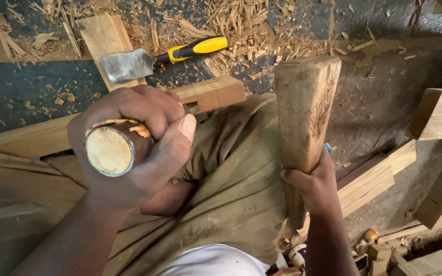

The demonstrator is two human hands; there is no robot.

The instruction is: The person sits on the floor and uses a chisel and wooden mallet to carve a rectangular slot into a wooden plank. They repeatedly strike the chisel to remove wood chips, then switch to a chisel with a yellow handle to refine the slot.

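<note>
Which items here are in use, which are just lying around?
In use:
- chisel handle, gripped by left hand
- wooden mallet, held by right hand
- wooden workpiece, under the left hand

Lying about:
- yellow-handled chisel
- wood shavings
- timber offcuts

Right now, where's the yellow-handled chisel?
In the head view, the yellow-handled chisel lies at top centre, blade on a wooden board, beside the wood shavings, above the left hand.
</note>
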